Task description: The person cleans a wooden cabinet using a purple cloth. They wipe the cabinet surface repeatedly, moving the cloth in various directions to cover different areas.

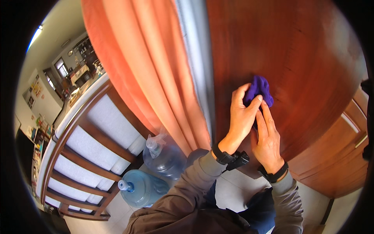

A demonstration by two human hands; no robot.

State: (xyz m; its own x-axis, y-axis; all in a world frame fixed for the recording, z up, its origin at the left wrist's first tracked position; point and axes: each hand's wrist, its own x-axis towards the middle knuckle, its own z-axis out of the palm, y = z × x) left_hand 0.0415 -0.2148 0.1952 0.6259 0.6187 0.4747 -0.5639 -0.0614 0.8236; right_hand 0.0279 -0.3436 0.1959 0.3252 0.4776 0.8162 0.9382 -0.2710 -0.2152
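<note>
A bunched purple cloth point(260, 90) lies against a reddish-brown wooden panel point(280, 52), in front of me. My left hand point(242, 112) grips the cloth from its left and lower side, thumb on top. Close beside it on the right, my right hand point(267, 137) has its fingers extended up to the cloth's lower edge; whether they pinch it is hard to tell. Each wrist wears a black band. An orange curtain point(146, 58) with a pale blue-grey edge point(195, 58) hangs left of the panel.
Two large blue plastic water bottles point(146, 188) point(165, 159) stand on the tiled floor at lower left, by a slatted wooden railing point(96, 137). A panelled wooden door point(330, 163) is at the right. A furnished room shows at far left.
</note>
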